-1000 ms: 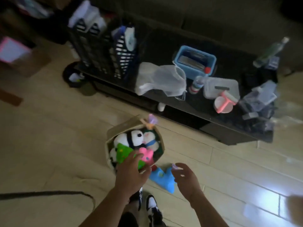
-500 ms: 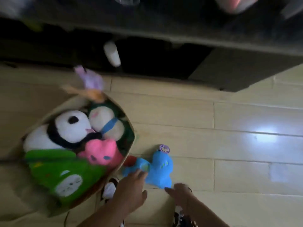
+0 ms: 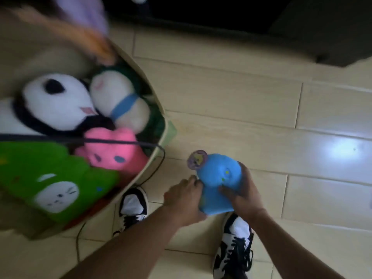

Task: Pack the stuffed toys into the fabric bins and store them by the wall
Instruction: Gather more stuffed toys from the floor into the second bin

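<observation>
Your left hand (image 3: 186, 200) and right hand (image 3: 244, 191) clamp their fingers on the blue stuffed toy (image 3: 216, 184), right of the fabric bin (image 3: 153, 158).

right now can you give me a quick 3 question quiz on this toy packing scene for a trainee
1. True or false: the blue toy is already inside the bin.
2. Which toy lies nearest the bin's rim on the side facing the blue toy? A) panda B) pink toy C) green toy
3. Fill in: the blue toy is held by ____ hand(s).

Key
1. False. It is outside the bin, above the floor, held between the left hand and the right hand.
2. B. The pink toy sits against that rim; the panda and green toy lie farther in.
3. Two; fingers of both curl round it.
</observation>
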